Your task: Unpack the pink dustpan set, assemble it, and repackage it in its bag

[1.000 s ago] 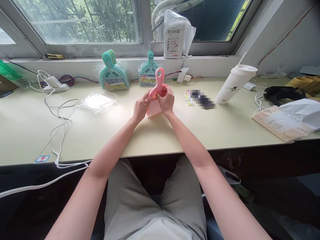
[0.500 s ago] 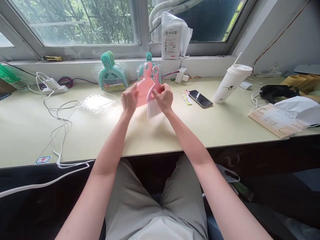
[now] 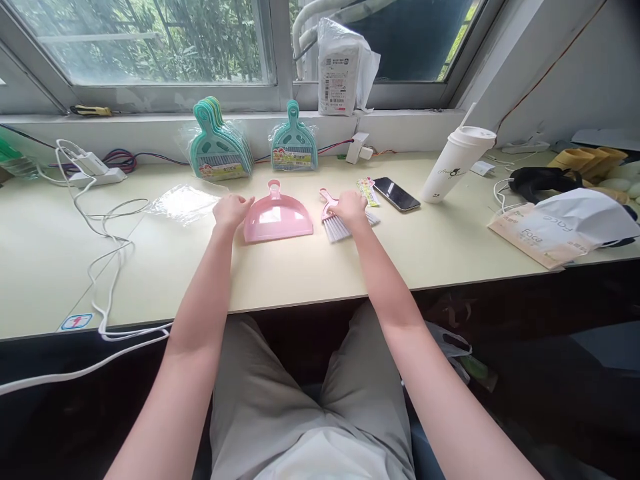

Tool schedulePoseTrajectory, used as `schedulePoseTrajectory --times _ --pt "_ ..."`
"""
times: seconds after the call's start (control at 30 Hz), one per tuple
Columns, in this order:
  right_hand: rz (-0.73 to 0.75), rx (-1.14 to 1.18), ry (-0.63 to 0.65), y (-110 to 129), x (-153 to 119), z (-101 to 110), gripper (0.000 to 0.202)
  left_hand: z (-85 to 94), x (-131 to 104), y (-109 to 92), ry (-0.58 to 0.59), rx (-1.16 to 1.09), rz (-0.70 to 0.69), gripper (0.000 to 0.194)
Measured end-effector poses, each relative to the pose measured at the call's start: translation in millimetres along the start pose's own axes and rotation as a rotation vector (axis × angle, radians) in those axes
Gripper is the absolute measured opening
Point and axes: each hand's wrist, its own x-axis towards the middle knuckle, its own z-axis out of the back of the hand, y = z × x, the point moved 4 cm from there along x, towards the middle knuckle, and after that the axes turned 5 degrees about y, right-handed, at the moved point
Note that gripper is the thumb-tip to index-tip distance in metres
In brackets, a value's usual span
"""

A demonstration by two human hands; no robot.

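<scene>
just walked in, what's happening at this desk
Someone seated at the desk has a pink dustpan and a small pink brush lying apart on it. The left hand is at the dustpan's left edge, and the right hand is on the brush. Behind them, green dustpan sets in clear wrapping lean by the window, next to another wrapped set. A phone lies to the right.
</scene>
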Motion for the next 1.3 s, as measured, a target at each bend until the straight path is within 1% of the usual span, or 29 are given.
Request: schedulePoseTrajectory --times 0.07,0.1,0.23,0.3,0.43,0.5,0.53,0.57,0.63,0.67,0.7,0.73,0.77,0.83,0.87,0.9,0.93,1.0,1.07,1.1,1.2,1.27,1.3 --pt "0.018 -0.013 -0.034 -0.4 -0.2 -0.6 0.037 0.3 -2.7 -1.8 -0.045 0.108 -0.014 0.046" --pt "0.025 -0.015 -0.042 -0.4 -0.3 -0.9 0.036 -0.7 -3.4 -3.0 -0.046 0.128 -0.033 0.046" --pt "0.014 0.022 -0.036 -1.4 -0.1 -0.1 0.037 -5.3 -7.8 -10.0 0.0 0.156 -0.125 0.043" --pt "0.008 0.083 -0.056 -2.3 0.7 4.2 0.035 -6.4 -11.0 -13.3 0.02 0.195 -0.157 0.046" --pt "0.096 0.264 -0.14 4.4 0.8 14.4 0.025 -10.1 -17.8 -23.6 0.024 0.249 -0.215 0.052" --pt "0.16 0.317 -0.117 13.7 -1.3 12.1 0.024 -15.2 -23.5 -34.9 0.019 0.255 -0.226 0.051" --pt "0.197 0.324 -0.092 19.4 -2.9 8.8 0.023 -19.0 -27.5 -42.7 0.033 0.248 -0.237 0.049" --pt "0.236 0.316 -0.068 25.2 -4.8 4.5 0.022 -23.8 -32.3 -51.9 0.072 0.225 -0.267 0.049" --pt "0.314 0.274 -0.04 35.2 -8.4 -5.2 0.019 -35.1 -44.4 -73.6 0.224 0.126 -0.429 0.049" --pt "0.341 0.25 -0.044 38.4 -9.6 -9.4 0.017 -38.4 -50.0 -82.3 0.277 0.072 -0.501 0.052" --pt "0.359 0.229 -0.055 40.2 -10.2 -12.9 0.016 -38.9 -54.1 -88.4 0.282 0.027 -0.56 0.052" --pt "0.374 0.213 -0.068 41.1 -10.2 -15.7 0.015 -37.1 -56.3 -91.2 0.24 -0.001 -0.605 0.049" --pt "0.384 0.202 -0.079 41.1 -9.6 -17.8 0.015 -33.4 -56.4 -90.8 0.153 -0.01 -0.634 0.042" --pt "0.405 0.188 -0.092 40.3 -7.5 -20.1 0.017 -25.7 -52.5 -82.4 -0.049 0.027 -0.653 0.024" --pt "0.42 0.182 -0.09 40.2 -6.4 -20.8 0.017 -24.4 -49.1 -76.3 -0.107 0.055 -0.648 0.03" --pt "0.436 0.18 -0.087 40.4 -5.3 -21.3 0.017 -25.4 -45.2 -70.1 -0.122 0.076 -0.64 0.041" --pt "0.453 0.183 -0.083 40.8 -4.4 -21.6 0.016 -28.3 -41.3 -64.9 -0.101 0.087 -0.635 0.049" --pt "0.503 0.202 -0.077 42.6 -3.5 -22.1 0.014 -36.0 -36.5 -59.3 -0.036 0.08 -0.648 0.054" --pt "0.554 0.239 -0.074 44.2 -3.1 -22.6 0.011 -41.9 -36.3 -60.3 -0.013 0.081 -0.691 0.046" --pt "0.571 0.264 -0.071 44.4 -2.9 -23.0 0.01 -43.3 -37.4 -62.4 -0.027 0.094 -0.712 0.04" --pt "0.585 0.358 -0.042 42.9 -1.9 -24.5 0.006 -41.5 -42.6 -70.7 -0.135 0.17 -0.795 0.024" --pt "0.578 0.421 -0.015 40.9 -1.6 -24.6 0.007 -38.4 -45.7 -76.0 -0.199 0.227 -0.863 0.024" --pt "0.573 0.444 0.0 39.9 -1.8 -24.2 0.007 -37.8 -46.7 -78.3 -0.201 0.256 -0.894 0.025"
